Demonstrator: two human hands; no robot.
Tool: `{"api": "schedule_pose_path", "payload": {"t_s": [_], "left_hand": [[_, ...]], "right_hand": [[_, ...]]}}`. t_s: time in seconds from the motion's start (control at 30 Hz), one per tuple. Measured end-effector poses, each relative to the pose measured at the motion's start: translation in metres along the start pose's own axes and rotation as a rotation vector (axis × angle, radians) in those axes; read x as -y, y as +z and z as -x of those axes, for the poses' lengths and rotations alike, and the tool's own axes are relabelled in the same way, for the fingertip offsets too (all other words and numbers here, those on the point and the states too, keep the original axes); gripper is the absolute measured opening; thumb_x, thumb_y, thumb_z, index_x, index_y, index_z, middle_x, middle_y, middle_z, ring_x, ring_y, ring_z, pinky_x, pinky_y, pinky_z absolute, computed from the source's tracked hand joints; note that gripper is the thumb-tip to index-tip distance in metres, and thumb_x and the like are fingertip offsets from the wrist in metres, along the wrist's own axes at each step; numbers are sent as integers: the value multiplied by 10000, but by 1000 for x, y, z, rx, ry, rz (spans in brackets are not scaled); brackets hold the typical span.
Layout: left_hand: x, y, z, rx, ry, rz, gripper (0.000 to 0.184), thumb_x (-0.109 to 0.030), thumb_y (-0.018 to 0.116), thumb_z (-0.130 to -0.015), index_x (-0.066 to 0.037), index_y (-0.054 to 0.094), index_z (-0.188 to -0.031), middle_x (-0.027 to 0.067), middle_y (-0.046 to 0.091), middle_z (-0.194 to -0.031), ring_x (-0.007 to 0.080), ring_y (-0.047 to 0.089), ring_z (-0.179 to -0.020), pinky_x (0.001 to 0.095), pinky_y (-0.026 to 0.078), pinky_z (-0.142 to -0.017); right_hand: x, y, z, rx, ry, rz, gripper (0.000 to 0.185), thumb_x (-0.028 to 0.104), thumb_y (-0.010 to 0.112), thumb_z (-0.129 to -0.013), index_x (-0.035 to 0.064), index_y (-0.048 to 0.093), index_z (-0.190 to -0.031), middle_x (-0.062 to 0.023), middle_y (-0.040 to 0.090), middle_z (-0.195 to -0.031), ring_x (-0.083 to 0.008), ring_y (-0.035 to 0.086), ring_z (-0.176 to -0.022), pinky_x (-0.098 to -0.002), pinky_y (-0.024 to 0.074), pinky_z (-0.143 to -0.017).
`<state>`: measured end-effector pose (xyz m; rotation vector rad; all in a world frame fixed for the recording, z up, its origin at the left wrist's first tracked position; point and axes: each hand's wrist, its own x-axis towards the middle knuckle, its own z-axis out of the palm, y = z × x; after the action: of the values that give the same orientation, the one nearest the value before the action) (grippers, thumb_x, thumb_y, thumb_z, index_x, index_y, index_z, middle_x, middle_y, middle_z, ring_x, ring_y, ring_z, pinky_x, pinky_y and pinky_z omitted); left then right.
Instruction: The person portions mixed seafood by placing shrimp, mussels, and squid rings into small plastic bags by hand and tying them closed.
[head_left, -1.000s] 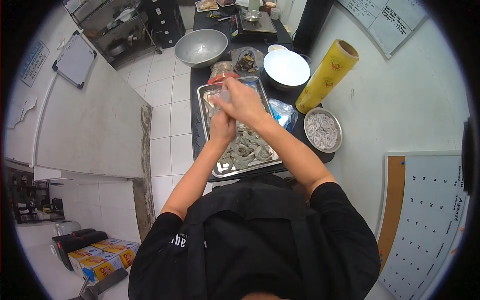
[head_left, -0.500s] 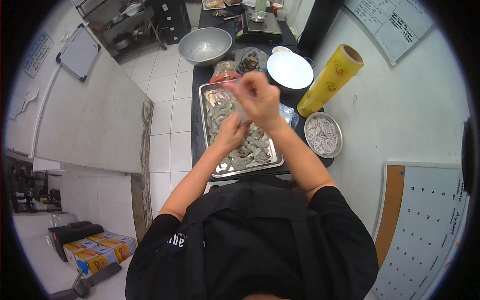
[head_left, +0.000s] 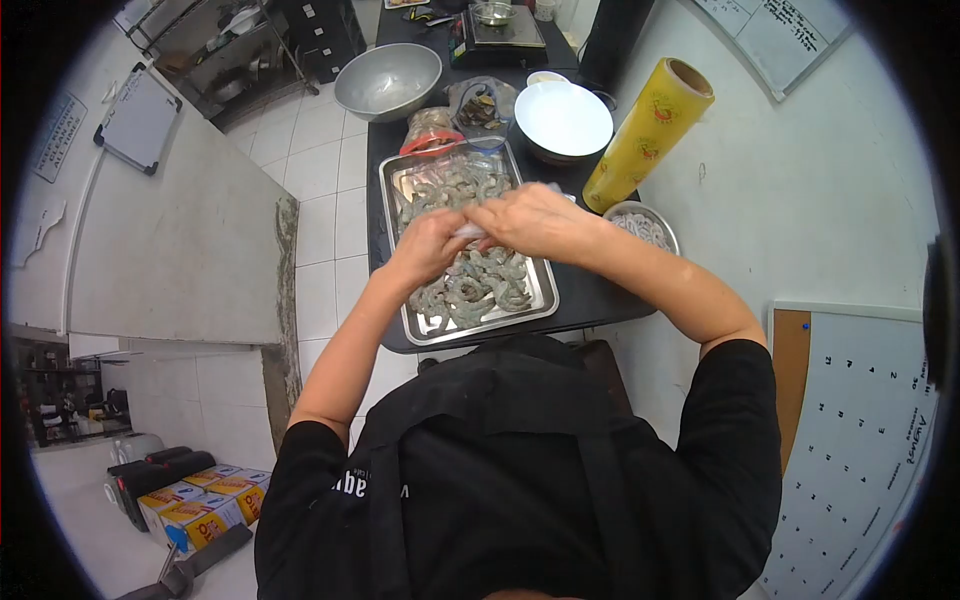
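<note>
My left hand (head_left: 430, 243) and my right hand (head_left: 530, 218) meet above a metal tray (head_left: 480, 332), both closed on a piece of thin, clear plastic (head_left: 468, 231), perhaps a bag. Most of the plastic is hidden by my fingers, and the right hand's fingertips are slightly blurred. Grey raw shrimp (head_left: 468, 292) lie spread in the tray below, at both its near and far ends. At the tray's far edge rests a clear bag with food inside (head_left: 432, 122) and a red band (head_left: 432, 143).
A steel bowl (head_left: 390, 85) stands at the table's left edge. Behind the tray are a bag with dark contents (head_left: 483, 108) and a white bowl (head_left: 565, 118). To the right, a yellow wrap roll (head_left: 648, 138) stands by a bowl of pale rings (head_left: 645, 230). A scale (head_left: 505, 32) sits farther back.
Both hands have come down and closer together, with the plastic between them. My right elbow has swung outward to the right. The camera view has shifted slightly.
</note>
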<state>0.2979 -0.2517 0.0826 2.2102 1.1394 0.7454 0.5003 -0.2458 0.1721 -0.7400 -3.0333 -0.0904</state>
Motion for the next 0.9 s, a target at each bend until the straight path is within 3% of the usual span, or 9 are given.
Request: {"api": "schedule_pose_path", "payload": {"t_s": [0.13, 0.3, 0.47, 0.57, 0.63, 0.67, 0.77, 0.83, 0.9], "left_hand": [[-3, 4, 11, 138, -4, -118, 175, -188, 598, -871, -13, 602, -875, 169, 573, -957, 339, 571, -936, 386, 457, -787], [-8, 19, 18, -11, 253, 114, 197, -190, 622, -866, -4, 583, -813, 123, 537, -964, 298, 517, -982, 407, 389, -893], [-24, 21, 10, 32, -3, -188, 143, -153, 670, -821, -10, 664, -826, 97, 565, -875, 272, 565, -902, 380, 425, -860], [-26, 26, 1, -44, -370, -116, 137, -132, 682, -812, -9, 710, -865, 79, 621, -757, 198, 599, -687, 313, 486, -658], [-33, 29, -7, -326, -528, 368, 158, -126, 674, -831, -19, 720, -938, 70, 666, -716, 111, 557, -548, 259, 449, -487], [-41, 28, -9, -330, -472, 463, 164, -125, 646, -866, -38, 716, -987, 63, 693, -845, 62, 564, -628, 225, 450, -510], [-79, 26, -18, -206, -407, 700, 158, -95, 608, -891, -7, 706, -979, 64, 688, -867, 78, 562, -647, 217, 455, -518], [-97, 18, -21, -73, -428, 691, 159, -86, 611, -884, -5, 702, -986, 63, 682, -864, 96, 576, -691, 233, 470, -577], [-100, 16, -24, 178, -177, 542, 149, -81, 633, -863, -26, 706, -980, 58, 677, -865, 110, 582, -739, 251, 475, -665]], "right_hand": [[-14, 34, 11, -47, -104, -254, 270, 327, 563, -879, 62, 517, -867, -113, 602, -759, -307, 634, -693, -410, 494, -584], [-32, 54, 26, 51, -39, -401, 239, 314, 508, -920, 80, 559, -910, -137, 620, -761, -340, 625, -738, -446, 475, -633], [-44, 78, 40, 182, 48, -554, 324, 368, 452, -952, 76, 593, -951, -178, 619, -766, -356, 609, -751, -454, 468, -688], [-43, 88, 53, 220, 221, -902, 310, 340, 440, -974, 66, 582, -947, -114, 598, -717, -274, 608, -711, -384, 485, -698], [-28, 118, 61, 124, 202, -1762, 280, 305, 426, -992, 67, 562, -933, -15, 541, -717, -171, 583, -719, -318, 488, -730], [-17, 123, 66, 152, 160, -1965, 270, 300, 406, -1004, 87, 507, -873, 30, 449, -744, -137, 551, -794, -291, 466, -779], [-3, 153, 69, 142, -109, -2544, 272, 326, 463, -975, 63, 531, -969, -8, 516, -766, -163, 574, -775, -340, 494, -766], [-19, 152, 65, 155, -76, -2347, 231, 283, 460, -983, 61, 519, -1007, -38, 547, -828, -186, 584, -803, -360, 496, -763], [-57, 146, 70, -46, -10, -1967, 222, 207, 540, -926, 9, 598, -1006, -101, 634, -925, -218, 610, -843, -355, 493, -762]]}}
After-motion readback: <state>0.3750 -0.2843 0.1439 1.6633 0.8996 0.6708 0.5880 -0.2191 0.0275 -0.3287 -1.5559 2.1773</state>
